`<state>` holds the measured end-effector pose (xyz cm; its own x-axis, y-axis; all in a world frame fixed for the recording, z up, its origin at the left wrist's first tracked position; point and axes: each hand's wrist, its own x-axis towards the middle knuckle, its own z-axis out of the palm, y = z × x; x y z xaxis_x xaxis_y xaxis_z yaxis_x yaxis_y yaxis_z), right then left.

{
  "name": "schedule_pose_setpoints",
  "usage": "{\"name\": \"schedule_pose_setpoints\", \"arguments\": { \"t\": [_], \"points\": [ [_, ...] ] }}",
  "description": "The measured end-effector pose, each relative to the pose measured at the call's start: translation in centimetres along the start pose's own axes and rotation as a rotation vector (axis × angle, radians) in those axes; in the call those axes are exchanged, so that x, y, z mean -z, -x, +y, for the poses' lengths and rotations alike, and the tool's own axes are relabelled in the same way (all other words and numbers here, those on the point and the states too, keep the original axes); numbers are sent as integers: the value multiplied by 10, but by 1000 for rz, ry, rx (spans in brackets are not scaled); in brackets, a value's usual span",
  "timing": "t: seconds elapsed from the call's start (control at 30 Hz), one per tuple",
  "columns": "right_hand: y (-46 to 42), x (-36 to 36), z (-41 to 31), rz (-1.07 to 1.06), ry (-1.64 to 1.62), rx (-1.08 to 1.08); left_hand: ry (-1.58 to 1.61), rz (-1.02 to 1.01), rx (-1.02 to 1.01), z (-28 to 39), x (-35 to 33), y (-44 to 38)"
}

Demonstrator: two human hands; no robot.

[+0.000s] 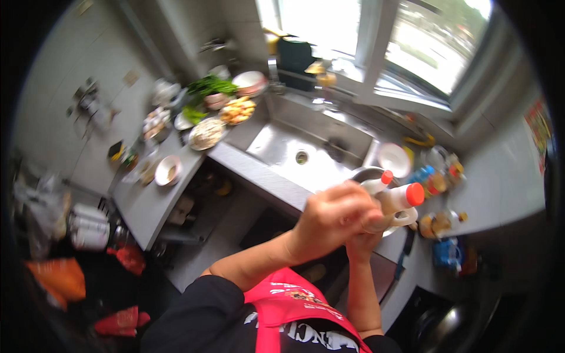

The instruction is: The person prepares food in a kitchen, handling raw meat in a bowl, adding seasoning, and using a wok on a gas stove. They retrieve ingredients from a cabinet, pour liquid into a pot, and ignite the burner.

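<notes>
My left hand point(337, 214) is raised over the counter's right part, fingers curled against the red-capped bottles. A smaller white bottle point(375, 184) shows behind its knuckles. The larger bottle point(399, 197) is pale with brownish contents and leans with its red cap up and to the right. Below and partly behind the left hand, my right hand point(365, 243) is closed around the larger bottle's lower part; most of its fingers are hidden. A white loop handle point(407, 216) shows beside the larger bottle; what it belongs to is unclear. Blur hides the exact finger contacts.
A steel sink point(273, 145) lies ahead, with a metal bowl point(366, 173) and a white bowl point(394, 159) at its right. Plates of chopped food point(207, 133), greens point(212, 86) and eggs point(156, 121) crowd the left. Bottles point(441, 224) line the right wall. A window stands open.
</notes>
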<state>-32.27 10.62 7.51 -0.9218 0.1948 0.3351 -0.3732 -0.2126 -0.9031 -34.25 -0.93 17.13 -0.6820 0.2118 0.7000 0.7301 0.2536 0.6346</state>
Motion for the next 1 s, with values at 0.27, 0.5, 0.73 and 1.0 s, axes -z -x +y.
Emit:
{"name": "schedule_pose_setpoints", "arguments": {
  "t": [0.27,0.5,0.73,1.0],
  "points": [
    [17,-151,39,-611,120,-288,4,-208,247,-70,220,50],
    [29,-278,151,-815,158,-345,-133,-122,326,-138,388,103],
    [35,-409,225,-883,189,-392,-291,725,601,-190,533,197],
    [40,-494,312,-1069,554,-434,-287,1054,887,-195,570,323]
  ]
}}
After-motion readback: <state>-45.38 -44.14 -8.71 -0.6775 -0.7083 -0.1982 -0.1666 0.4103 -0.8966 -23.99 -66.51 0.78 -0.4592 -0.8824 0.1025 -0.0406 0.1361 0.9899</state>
